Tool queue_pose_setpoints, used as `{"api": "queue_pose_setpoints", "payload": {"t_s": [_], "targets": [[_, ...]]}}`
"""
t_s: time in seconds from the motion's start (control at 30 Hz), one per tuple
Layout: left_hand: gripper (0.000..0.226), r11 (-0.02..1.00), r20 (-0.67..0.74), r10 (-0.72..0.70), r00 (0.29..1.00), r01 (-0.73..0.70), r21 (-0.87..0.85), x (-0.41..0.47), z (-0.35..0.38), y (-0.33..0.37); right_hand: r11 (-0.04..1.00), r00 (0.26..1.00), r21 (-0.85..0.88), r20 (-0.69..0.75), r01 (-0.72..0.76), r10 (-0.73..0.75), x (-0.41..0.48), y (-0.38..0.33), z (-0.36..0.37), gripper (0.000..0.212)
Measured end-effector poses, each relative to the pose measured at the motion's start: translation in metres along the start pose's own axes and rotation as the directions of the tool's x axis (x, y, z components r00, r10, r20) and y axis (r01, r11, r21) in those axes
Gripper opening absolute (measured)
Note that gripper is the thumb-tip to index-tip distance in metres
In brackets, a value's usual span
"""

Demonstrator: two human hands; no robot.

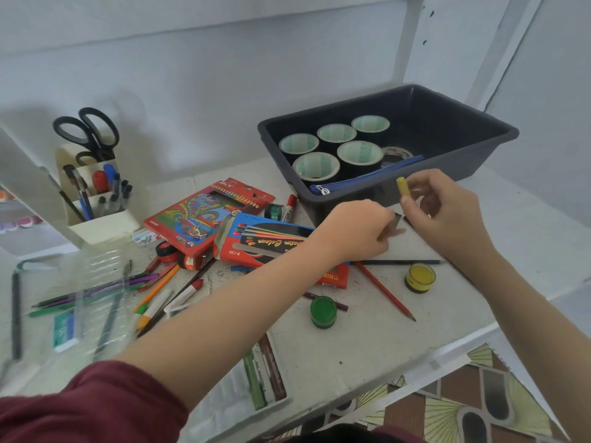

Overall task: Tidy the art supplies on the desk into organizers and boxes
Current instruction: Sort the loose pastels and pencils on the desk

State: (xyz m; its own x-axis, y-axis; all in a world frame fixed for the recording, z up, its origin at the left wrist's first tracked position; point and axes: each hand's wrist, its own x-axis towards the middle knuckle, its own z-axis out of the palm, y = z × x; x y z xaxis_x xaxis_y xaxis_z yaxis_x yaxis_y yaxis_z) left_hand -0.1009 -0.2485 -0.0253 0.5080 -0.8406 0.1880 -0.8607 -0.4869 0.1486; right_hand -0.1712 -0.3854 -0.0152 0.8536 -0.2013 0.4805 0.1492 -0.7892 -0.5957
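Note:
My right hand (443,207) holds a short yellow crayon (402,186) upright between thumb and fingers, just in front of the dark grey bin (499,135). My left hand (358,230) reaches across the desk with fingers curled, pinching a small dark piece (397,219) on the desk surface beside the bin. Inside the bin stand several black tape rolls (359,155) and a blue zip pouch (367,179). A red coloured-pencil box (208,212) and an open red-and-black pencil box (271,241) lie left of my left hand.
A cream desk organizer (96,215) with scissors (89,132) and pens stands at back left. Loose pencils (383,289), a green paint pot (323,311), a yellow paint pot (420,278), a red marker (289,207), an eraser (65,329) and a clear plastic tray (102,298) lie scattered. Crayons (265,372) lie near the desk's front edge.

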Motion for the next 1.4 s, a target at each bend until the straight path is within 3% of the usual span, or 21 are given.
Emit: {"api": "queue_pose_setpoints", "payload": {"t_s": [0.17,0.27,0.37,0.47,0.6,0.67,0.83,1.07,1.23,1.4], "targets": [[0.019,0.945,-0.102,-0.163,0.981,0.126,-0.303,-0.039,-0.010,-0.001,0.996,0.998,0.062,-0.010,0.062,-0.061,0.002,-0.016,0.003,0.016],[0.013,0.848,-0.108,-0.331,0.938,0.245,-0.469,-0.069,-0.024,-0.006,0.986,0.991,0.104,0.016,0.133,-0.135,0.000,-0.033,0.008,0.012],[0.009,0.658,-0.035,-0.536,0.843,0.391,-0.644,-0.105,-0.041,-0.016,0.973,0.980,0.127,0.019,0.192,-0.196,-0.004,-0.054,0.018,0.011],[0.010,0.501,0.078,-0.670,0.739,0.527,-0.687,-0.144,-0.053,-0.023,0.941,0.965,0.237,0.042,0.241,-0.258,-0.015,-0.075,0.027,0.008],[0.011,0.372,0.159,-0.763,0.626,0.627,-0.684,-0.194,-0.056,-0.023,0.867,0.911,0.458,0.242,0.195,-0.333,-0.039,-0.097,0.046,0.014],[0.015,0.367,0.228,-0.767,0.599,0.703,-0.609,-0.216,-0.055,-0.023,0.855,0.852,0.499,0.377,0.143,-0.363,-0.051,-0.103,0.059,0.014],[0.012,0.338,0.320,-0.769,0.554,0.777,-0.531,-0.251,-0.052,-0.024,0.846,0.690,0.509,0.556,0.157,-0.463,-0.074,-0.108,0.084,0.017],[0.018,0.335,0.343,-0.784,0.517,0.818,-0.468,-0.263,-0.043,-0.019,0.852,0.529,0.457,0.672,0.254,-0.518,-0.087,-0.117,0.091,0.019],[0.020,0.316,0.347,-0.794,0.499,0.827,-0.465,-0.261,-0.036,-0.014,0.852,0.472,0.393,0.712,0.347,-0.521,-0.093,-0.121,0.092,0.021],[0.024,0.310,0.330,-0.809,0.486,0.830,-0.464,-0.259,-0.037,-0.008,0.860,0.442,0.379,0.743,0.342,-0.503,-0.095,-0.121,0.091,0.020]]}}
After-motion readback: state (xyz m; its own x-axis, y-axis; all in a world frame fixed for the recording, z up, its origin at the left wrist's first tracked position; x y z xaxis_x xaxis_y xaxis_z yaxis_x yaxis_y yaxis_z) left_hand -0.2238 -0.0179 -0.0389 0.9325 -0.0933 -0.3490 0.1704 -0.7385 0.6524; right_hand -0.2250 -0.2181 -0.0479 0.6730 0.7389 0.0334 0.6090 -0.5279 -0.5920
